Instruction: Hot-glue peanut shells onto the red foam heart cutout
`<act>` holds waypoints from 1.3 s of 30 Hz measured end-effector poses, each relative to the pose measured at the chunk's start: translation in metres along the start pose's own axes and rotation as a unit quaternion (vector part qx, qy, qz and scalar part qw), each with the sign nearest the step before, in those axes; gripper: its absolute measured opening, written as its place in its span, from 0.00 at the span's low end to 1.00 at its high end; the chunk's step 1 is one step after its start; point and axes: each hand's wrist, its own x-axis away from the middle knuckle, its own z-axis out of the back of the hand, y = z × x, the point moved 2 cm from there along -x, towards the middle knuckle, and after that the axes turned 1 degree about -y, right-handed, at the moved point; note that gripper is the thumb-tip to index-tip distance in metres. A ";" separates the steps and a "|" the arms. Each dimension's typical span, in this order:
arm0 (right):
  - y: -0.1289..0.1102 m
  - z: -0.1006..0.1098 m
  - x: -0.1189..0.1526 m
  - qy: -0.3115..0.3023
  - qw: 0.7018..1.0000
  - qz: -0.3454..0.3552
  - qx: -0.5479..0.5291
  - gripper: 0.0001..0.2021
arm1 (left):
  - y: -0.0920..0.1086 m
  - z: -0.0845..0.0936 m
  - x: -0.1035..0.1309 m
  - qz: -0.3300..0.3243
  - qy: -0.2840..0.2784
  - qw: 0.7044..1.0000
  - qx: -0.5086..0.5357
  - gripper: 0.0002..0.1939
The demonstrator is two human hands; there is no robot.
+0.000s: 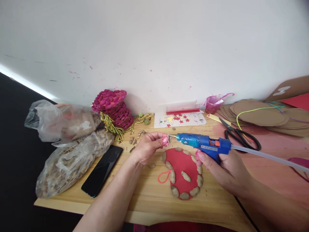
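- Glue gun (205,143) is in the right hand (231,170), above the far edge of the red card; the fingers are wrapped round its handle, probably for steady aim, with the nozzle pointing left.
- Left hand (151,145): thumb and finger are pinched together on a small piece (169,140) right at the nozzle tip, too small to name; a fingertip pinch likely keeps most of the hand off the hot metal.
- A pale glue stick (267,156) juts from the gun's rear, presumably to feed it.
- Below the hands, the red card (180,161) lies flat on the table (145,206). Edge peanuts (199,180) line much of its rim like a border; a middle peanut (185,176) sits apart from them. A cord loop (159,176) sticks out on the left, perhaps for hanging.
- Containers: at left, the lower bag (67,167), clear plastic, is full of what look like peanuts, within the left arm's reach; the upper bag (58,119) behind it holds something brown, hard to make out. Against the wall, a pink-stained cup (213,104) has a pink handle leaning out; its contents are hidden.
- Beside the cup, white paper (199,117) bears red and yellow stars (177,117), perhaps to keep them together.
- Scissors (241,133) lie at right, near stacked cardboard (258,112).
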 end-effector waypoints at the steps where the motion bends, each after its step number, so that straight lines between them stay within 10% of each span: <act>1: 0.000 0.000 0.000 -0.006 1.000 0.000 0.000 0.13 | 0.000 0.000 0.000 0.000 0.000 1.000 0.000 0.19; 39: -0.001 0.001 -0.001 -0.008 1.000 0.004 0.009 0.13 | -0.001 0.002 0.000 0.007 -0.005 1.000 0.014 0.18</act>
